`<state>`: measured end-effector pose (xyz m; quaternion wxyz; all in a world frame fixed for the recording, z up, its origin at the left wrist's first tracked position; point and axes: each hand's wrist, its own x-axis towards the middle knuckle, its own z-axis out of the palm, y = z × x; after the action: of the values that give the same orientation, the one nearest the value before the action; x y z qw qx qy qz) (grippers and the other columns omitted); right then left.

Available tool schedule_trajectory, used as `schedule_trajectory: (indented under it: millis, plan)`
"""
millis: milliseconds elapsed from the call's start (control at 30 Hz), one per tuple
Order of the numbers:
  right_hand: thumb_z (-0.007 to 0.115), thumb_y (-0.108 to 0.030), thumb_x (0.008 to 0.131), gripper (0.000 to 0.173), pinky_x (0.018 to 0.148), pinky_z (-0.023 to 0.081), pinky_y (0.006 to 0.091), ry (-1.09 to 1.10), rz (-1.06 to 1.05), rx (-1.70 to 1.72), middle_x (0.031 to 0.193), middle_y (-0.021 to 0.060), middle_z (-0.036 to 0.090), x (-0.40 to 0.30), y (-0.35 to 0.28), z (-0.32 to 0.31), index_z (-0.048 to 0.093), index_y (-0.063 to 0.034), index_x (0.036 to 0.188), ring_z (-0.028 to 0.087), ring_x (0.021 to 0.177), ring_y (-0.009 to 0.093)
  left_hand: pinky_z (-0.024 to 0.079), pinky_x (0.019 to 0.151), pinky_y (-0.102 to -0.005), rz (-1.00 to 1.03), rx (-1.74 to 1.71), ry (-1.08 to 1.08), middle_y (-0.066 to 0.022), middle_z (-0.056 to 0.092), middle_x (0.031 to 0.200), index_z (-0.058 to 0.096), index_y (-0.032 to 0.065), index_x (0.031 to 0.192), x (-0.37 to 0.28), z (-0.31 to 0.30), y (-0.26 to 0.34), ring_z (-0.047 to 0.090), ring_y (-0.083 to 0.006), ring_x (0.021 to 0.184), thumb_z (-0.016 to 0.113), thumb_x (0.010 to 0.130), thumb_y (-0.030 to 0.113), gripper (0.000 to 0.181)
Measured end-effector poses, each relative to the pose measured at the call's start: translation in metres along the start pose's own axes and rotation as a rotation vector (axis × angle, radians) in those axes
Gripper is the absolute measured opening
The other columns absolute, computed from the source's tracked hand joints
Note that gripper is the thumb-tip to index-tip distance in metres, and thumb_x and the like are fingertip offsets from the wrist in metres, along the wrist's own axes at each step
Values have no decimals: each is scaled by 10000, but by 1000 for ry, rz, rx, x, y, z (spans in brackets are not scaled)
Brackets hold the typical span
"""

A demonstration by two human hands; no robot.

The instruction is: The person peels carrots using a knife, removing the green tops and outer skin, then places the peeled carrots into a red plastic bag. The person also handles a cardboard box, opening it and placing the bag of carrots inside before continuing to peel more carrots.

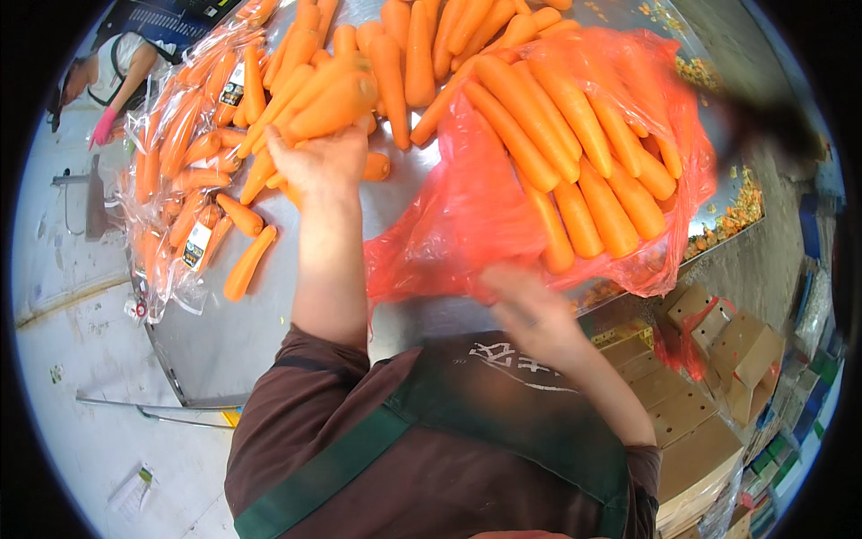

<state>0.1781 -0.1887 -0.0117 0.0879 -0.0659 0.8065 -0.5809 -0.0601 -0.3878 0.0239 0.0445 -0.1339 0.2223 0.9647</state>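
Note:
My left hand (322,162) reaches over the metal table (316,269), holding several carrots (330,108) that are slightly blurred. To the right, a thin red plastic bag (465,209) lies opened out, with a stack of carrots (539,128) in its mouth. Blurred by motion, my right hand (528,306) is at the bag's near edge; whether its fingers grip the plastic is unclear. More loose carrots (417,60) are heaped along the far side. One carrot (250,263) lies alone at the left.
Clear plastic packs of carrots (178,155), some labelled, pile up along the table's left side. Carrot scraps (731,209) gather along the right edge. Cardboard boxes (680,411) stand on the floor at the lower right. A person in a pink glove (104,127) is at the upper left.

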Motion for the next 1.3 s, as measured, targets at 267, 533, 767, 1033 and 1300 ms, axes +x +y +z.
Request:
schedule_trajectory:
  millis: [267,533,767,1033,1300]
  plan:
    - [702,-140,833,298,807,531,368,-67,-110,-29,1054,88,683,3,-21,-14,660,-89,1124,663,936,269,435,980,-350,-635,1532,-813,-126,635,1189,584,34,1248,-79,-46,-48,576,-208,1145,561,947,365,448]
    - [760,-150,774,402,816,497,381,746,130,-860,1031,119,619,-16,14,-84,656,-58,1151,596,930,286,492,822,-320,-35,1767,-490,-106,659,915,677,59,1024,-54,-63,22,634,-231,924,632,870,143,181]
    - [787,-160,720,499,808,495,408,739,206,-1044,1060,109,590,-3,34,-72,634,-92,1190,568,939,322,375,1001,-494,544,2106,-1499,-55,570,1158,658,164,1042,-33,-45,-83,501,-260,1175,635,741,54,322]
    - [783,-159,779,496,622,476,197,935,453,404,987,81,642,-78,17,-90,584,67,1174,632,799,136,314,1077,-523,375,1860,-1288,-48,558,1244,632,169,1174,-29,-6,-72,536,-234,1165,634,853,126,324]
    - [728,-337,814,660,465,413,221,699,344,1026,1065,161,641,-62,-10,-49,475,41,1293,687,839,241,506,892,-344,-810,209,-569,-67,552,1224,445,39,1305,-99,24,-129,587,-164,1049,606,950,207,425]
